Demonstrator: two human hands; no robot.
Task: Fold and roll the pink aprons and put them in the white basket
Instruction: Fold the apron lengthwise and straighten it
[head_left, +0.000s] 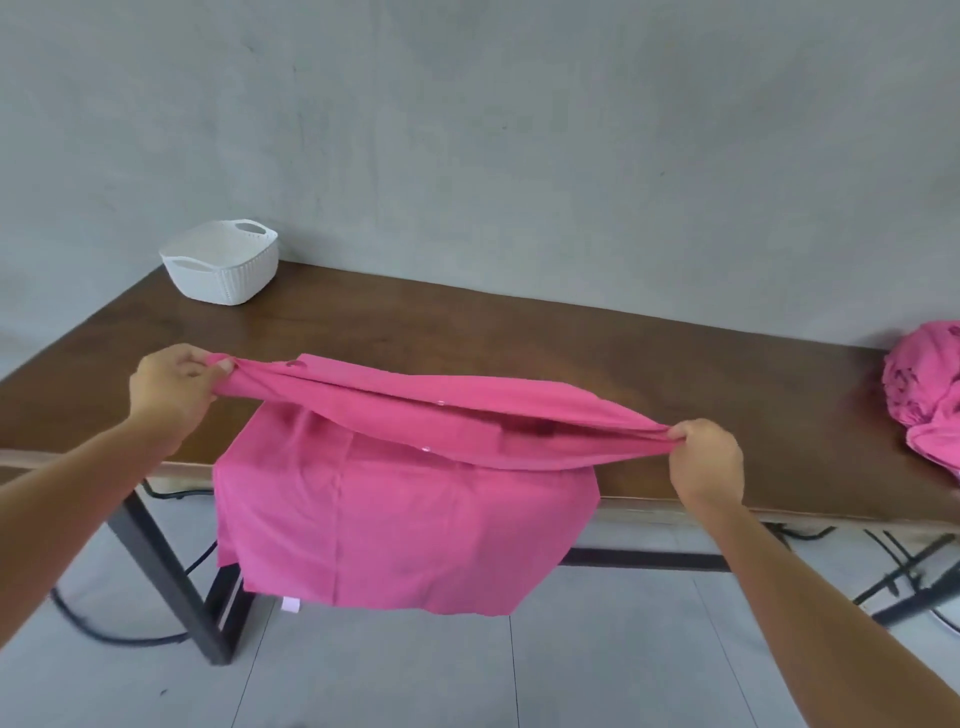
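A pink apron (405, 499) is stretched taut between my two hands above the front edge of the brown table (519, 343). My left hand (171, 389) grips its left end and my right hand (706, 462) grips its right end. The lower part of the apron hangs down in front of the table edge. A white basket (223, 267) stands at the table's far left corner by the wall; I cannot see its inside. A heap of more pink aprons (924, 384) lies at the table's right end.
A grey wall runs right behind the table. Black table legs (171, 577) and dark cables (893, 561) are on the grey tiled floor below.
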